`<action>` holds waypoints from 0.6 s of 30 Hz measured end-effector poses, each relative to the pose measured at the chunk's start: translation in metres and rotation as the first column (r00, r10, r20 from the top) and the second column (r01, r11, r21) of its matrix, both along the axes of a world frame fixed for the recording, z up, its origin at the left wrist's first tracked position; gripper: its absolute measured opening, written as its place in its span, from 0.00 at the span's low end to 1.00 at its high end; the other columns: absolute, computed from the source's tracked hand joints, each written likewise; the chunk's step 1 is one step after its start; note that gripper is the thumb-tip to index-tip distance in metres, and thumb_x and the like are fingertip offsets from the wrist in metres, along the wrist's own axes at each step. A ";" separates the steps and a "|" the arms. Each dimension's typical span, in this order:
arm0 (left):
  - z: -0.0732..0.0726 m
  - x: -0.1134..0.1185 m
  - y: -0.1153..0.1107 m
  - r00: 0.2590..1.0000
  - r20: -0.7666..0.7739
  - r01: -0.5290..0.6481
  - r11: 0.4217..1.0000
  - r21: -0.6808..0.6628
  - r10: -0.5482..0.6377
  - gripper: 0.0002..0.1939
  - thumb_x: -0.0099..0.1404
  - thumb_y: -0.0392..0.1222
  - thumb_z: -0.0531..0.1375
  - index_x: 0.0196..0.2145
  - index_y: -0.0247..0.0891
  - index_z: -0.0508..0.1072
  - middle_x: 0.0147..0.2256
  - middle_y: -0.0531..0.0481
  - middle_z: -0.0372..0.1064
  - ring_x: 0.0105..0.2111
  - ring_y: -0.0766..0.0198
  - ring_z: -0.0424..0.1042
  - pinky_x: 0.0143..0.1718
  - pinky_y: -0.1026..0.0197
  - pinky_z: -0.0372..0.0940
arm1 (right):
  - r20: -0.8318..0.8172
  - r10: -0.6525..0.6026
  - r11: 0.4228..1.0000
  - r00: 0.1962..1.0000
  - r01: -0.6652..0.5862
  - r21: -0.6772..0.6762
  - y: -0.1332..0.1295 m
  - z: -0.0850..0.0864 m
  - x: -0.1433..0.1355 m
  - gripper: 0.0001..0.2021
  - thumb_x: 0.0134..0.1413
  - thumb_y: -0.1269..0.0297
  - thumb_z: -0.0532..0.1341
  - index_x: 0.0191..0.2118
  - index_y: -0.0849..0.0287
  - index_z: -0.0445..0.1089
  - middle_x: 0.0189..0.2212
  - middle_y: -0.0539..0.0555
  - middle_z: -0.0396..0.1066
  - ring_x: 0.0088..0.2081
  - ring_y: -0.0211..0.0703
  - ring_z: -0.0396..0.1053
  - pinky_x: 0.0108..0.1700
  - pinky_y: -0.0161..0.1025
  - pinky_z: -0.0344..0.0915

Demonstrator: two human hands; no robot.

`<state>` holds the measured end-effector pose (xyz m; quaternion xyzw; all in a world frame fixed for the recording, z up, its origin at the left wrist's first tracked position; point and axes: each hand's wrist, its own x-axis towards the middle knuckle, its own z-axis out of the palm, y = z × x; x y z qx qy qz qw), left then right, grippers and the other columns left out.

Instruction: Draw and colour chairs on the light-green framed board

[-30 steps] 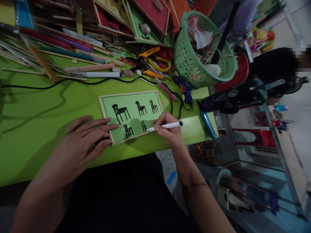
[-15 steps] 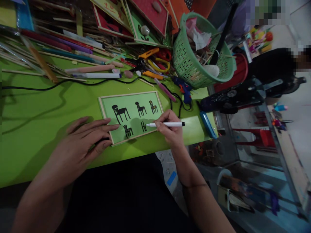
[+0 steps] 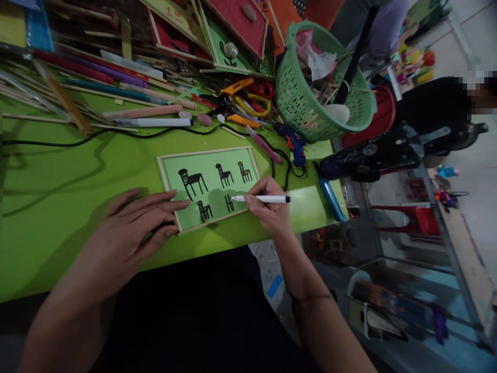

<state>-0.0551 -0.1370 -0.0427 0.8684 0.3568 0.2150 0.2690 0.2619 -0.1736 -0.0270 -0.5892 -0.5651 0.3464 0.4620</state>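
Observation:
A green card [image 3: 205, 160] edged with thin wooden strips lies on the bright green table [image 3: 128, 166]. Several black chair drawings are on it, and a smaller partial outline [image 3: 229, 203] shows near its lower right. My right hand [image 3: 269, 207] pinches a white marker [image 3: 267, 199], its tip at that outline and its black end pointing right. My left hand [image 3: 143, 217] rests flat with fingers spread, the fingertips over the card's left edge.
Behind the card run a black cable [image 3: 147, 134], pens and sticks. Orange-handled cutters [image 3: 237, 86], a blue glue gun [image 3: 295, 142] and a green basket [image 3: 322, 103] stand farther back. A blue object [image 3: 332, 199] lies right. A person in black [image 3: 435, 101] is at the far right.
The marker and my right hand have shifted slightly left, and the small outline has gained some lines. My left hand has stayed in place.

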 end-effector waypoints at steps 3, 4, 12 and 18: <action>-0.001 0.000 0.000 1.000 0.005 -0.001 1.000 0.000 0.001 0.16 0.83 0.55 0.52 0.47 0.53 0.78 0.60 0.58 0.81 0.65 0.54 0.75 0.73 0.45 0.52 | -0.002 0.010 1.000 1.000 -0.010 0.007 0.000 0.000 0.000 0.09 0.60 0.63 0.69 0.33 0.54 0.68 0.24 0.44 0.65 0.24 0.35 0.58 0.27 0.36 0.54; -0.001 0.000 0.000 1.000 0.004 0.001 1.000 0.002 -0.001 0.15 0.83 0.55 0.52 0.47 0.53 0.78 0.59 0.58 0.81 0.65 0.54 0.75 0.73 0.46 0.52 | -0.005 0.014 1.000 1.000 -0.014 0.012 0.000 0.000 0.001 0.09 0.60 0.63 0.69 0.33 0.54 0.68 0.25 0.44 0.65 0.24 0.35 0.58 0.27 0.36 0.54; 0.001 -0.001 0.000 1.000 -0.004 0.013 1.000 0.008 -0.013 0.16 0.83 0.55 0.52 0.46 0.52 0.78 0.60 0.57 0.81 0.66 0.54 0.75 0.71 0.46 0.53 | 0.009 0.020 1.000 1.000 -0.020 0.000 0.000 0.000 0.000 0.09 0.61 0.63 0.69 0.33 0.54 0.68 0.25 0.44 0.65 0.26 0.36 0.60 0.28 0.36 0.56; -0.001 -0.001 0.000 1.000 0.002 0.024 0.999 0.031 -0.024 0.14 0.84 0.54 0.52 0.48 0.53 0.76 0.61 0.59 0.80 0.66 0.55 0.74 0.71 0.46 0.52 | 0.040 0.016 1.000 0.999 -0.017 0.013 0.000 -0.003 0.001 0.09 0.60 0.64 0.68 0.33 0.53 0.67 0.26 0.44 0.65 0.26 0.36 0.59 0.29 0.36 0.55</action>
